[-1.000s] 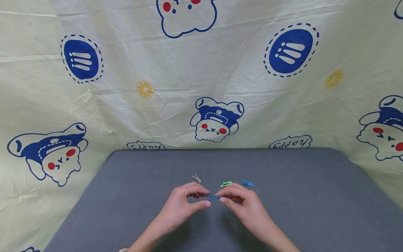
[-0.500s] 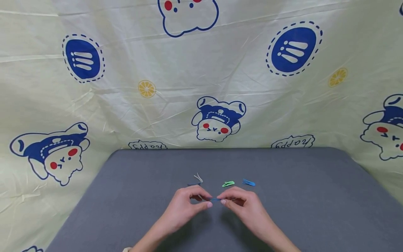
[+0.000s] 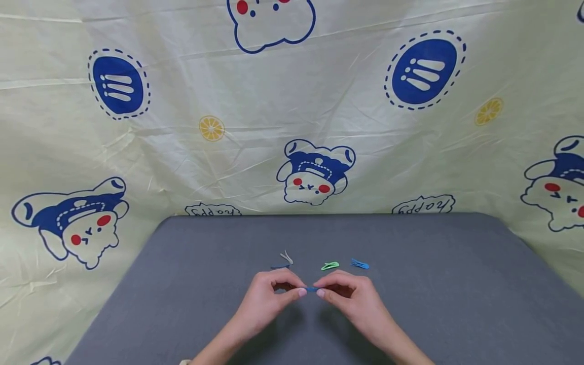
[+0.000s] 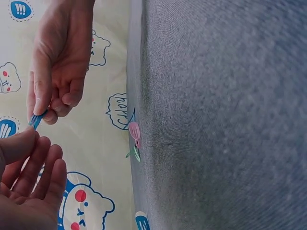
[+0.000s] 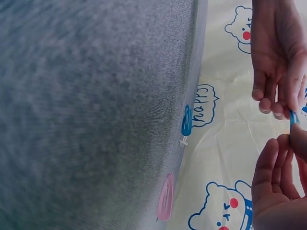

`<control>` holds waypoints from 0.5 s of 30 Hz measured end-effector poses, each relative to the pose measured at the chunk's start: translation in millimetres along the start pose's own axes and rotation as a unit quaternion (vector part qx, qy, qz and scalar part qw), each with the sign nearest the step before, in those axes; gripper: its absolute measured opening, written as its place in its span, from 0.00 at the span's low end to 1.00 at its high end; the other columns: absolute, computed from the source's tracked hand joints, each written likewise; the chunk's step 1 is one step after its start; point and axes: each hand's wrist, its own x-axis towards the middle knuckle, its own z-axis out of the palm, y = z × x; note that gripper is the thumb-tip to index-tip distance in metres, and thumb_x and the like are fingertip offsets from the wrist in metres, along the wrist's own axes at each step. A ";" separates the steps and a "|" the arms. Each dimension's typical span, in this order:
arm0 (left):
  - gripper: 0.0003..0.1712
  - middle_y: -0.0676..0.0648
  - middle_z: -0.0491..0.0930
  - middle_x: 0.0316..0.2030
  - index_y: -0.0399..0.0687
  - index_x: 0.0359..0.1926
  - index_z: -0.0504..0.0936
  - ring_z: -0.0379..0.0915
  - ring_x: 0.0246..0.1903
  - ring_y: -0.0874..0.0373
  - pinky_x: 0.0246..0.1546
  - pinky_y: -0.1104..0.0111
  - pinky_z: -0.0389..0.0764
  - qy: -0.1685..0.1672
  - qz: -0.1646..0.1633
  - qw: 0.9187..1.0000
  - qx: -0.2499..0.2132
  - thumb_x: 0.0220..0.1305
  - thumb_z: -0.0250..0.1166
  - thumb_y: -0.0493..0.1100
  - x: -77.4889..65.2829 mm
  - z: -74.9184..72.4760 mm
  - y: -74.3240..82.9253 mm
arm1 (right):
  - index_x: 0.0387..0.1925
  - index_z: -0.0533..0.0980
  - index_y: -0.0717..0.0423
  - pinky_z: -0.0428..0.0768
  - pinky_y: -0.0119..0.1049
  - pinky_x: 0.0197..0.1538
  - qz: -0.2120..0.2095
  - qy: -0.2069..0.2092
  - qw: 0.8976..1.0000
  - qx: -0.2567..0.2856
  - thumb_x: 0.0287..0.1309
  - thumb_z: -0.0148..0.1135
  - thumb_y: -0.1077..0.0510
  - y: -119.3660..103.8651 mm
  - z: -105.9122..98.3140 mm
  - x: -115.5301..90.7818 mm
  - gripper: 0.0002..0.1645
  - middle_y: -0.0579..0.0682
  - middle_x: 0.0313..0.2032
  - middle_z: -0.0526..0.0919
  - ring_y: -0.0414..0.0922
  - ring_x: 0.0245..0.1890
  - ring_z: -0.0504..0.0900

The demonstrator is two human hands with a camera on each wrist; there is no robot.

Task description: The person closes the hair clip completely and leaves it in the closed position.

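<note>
Both hands meet over the middle of the table, with a blue snap hair clip (image 3: 312, 289) between them. My left hand (image 3: 270, 298) pinches one end of it between thumb and forefinger. The other end sits in the pinch of my right hand (image 3: 355, 299). From the left wrist view the blue clip (image 4: 36, 120) looks slim and closed flat, partly covered by fingertips. Just beyond the hands lie a whitish clip (image 3: 286, 258), a dark blue clip (image 3: 279, 267), a green clip (image 3: 330, 265) and a brighter blue clip (image 3: 360, 264).
A grey cloth-covered table (image 3: 205, 248) spreads under the hands. Pink clips show on it in the wrist views, one pink clip (image 4: 135, 130) near the green one and a pink clip (image 5: 165, 197) at lower centre. Behind hangs a cream printed curtain (image 3: 255, 101).
The held clip showed two spread strips a second ago; now it appears as one flat strip. Both hands are slightly lower in view, and the dark blue clip behind the left hand has become visible.
</note>
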 end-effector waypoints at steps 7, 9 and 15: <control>0.07 0.51 0.83 0.29 0.45 0.29 0.87 0.77 0.33 0.60 0.40 0.65 0.79 0.010 0.009 1.000 0.015 0.56 0.71 0.29 -0.3 1.9 6.3 | 0.36 0.84 0.49 0.81 0.36 0.37 0.021 0.033 0.999 0.006 0.55 0.73 0.57 0.4 2.7 0.0 0.06 0.50 0.34 0.84 0.47 0.32 0.82; 0.08 0.53 0.83 0.29 0.48 0.29 0.87 0.77 0.33 0.60 0.40 0.65 0.79 0.018 0.011 0.999 0.030 0.56 0.71 0.30 -0.5 2.7 5.9 | 0.35 0.84 0.49 0.81 0.36 0.36 0.021 0.041 0.999 0.006 0.54 0.73 0.58 -0.3 3.6 0.0 0.06 0.50 0.33 0.84 0.47 0.31 0.82; 0.11 0.61 0.81 0.28 0.59 0.29 0.87 0.77 0.33 0.62 0.39 0.66 0.78 0.033 0.022 0.998 0.056 0.57 0.73 0.35 -1.8 2.2 3.5 | 0.33 0.83 0.50 0.80 0.35 0.33 0.003 0.049 0.999 0.001 0.53 0.73 0.61 -1.6 5.9 -1.7 0.06 0.51 0.31 0.84 0.46 0.29 0.81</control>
